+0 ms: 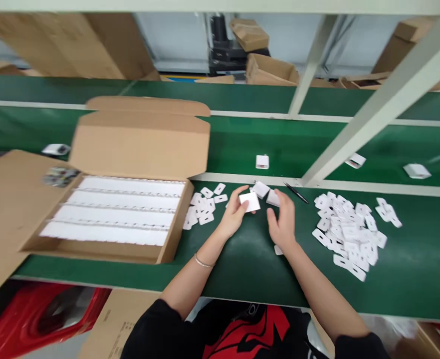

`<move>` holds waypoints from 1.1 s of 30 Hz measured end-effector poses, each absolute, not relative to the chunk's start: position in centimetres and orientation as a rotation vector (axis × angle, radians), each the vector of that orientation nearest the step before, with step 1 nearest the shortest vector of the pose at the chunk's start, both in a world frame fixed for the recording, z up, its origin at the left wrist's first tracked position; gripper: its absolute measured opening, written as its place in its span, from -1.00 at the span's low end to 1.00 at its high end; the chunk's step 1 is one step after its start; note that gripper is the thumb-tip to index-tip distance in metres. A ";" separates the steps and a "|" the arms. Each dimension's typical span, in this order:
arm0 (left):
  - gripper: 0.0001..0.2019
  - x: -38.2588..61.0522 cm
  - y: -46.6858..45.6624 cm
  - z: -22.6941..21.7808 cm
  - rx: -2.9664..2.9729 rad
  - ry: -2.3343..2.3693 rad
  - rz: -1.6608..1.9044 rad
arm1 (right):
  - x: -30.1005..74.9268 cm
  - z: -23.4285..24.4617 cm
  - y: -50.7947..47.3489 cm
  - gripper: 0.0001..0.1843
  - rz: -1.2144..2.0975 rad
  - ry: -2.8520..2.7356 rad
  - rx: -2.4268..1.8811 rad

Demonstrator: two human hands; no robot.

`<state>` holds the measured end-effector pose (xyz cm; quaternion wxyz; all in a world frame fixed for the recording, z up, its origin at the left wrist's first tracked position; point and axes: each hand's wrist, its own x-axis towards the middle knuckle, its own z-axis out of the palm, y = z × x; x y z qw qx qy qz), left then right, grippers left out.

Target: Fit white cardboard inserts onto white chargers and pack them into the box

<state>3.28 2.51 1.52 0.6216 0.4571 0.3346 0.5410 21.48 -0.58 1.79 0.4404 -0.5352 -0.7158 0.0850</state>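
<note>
The 2 bare forearms reach forward and converge. The left hand (235,215) has its fingers (241,198) curled into a pinch, thumb uppermost. The right hand (283,222) is slack, fingers loosely extended and slightly parted, palm turned inward.

One view only: worn on head, at near edge of green bench (242,269). Faces forward and down, close over left hand (237,214), right hand (283,222). Open carton (137,144) left, stacked boxes (268,70) far.

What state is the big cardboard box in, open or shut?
Open: the cardboard box has its flaps spread back, showing rows of white cards inside.
</note>
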 end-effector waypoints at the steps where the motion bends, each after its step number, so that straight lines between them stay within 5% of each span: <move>1: -0.35 3.2 2.6 2.2 1.068 0.776 1.294 | 22.1 1.6 -0.1 -0.40 0.128 -1.789 -1.388; 7: -0.53 -1.2 1.9 6.9 1.282 0.859 1.604 | 24.5 -0.4 2.6 -0.31 0.128 -1.947 -1.618; 11: -0.64 -11.1 -1.5 8.0 1.546 1.425 1.896 | 24.5 -0.7 3.0 -0.27 0.169 -1.954 -1.681; 16: -0.64 -27.2 -6.4 8.0 1.352 2.495 1.646 | 24.1 -0.2 2.9 -0.24 0.192 -1.924 -1.728; 19: -0.64 -33.2 -7.9 8.2 1.083 2.712 1.380 | 23.8 -0.1 3.0 -0.22 0.193 -1.895 -1.765; 24: -0.64 -33.4 -8.5 8.8 1.210 2.605 1.234 | 23.5 0.1 3.1 -0.22 0.177 -1.874 -1.792; 33: -0.72 -25.4 -10.2 10.9 1.998 1.585 0.486 | 23.9 -0.2 2.9 -0.29 0.155 -1.891 -1.750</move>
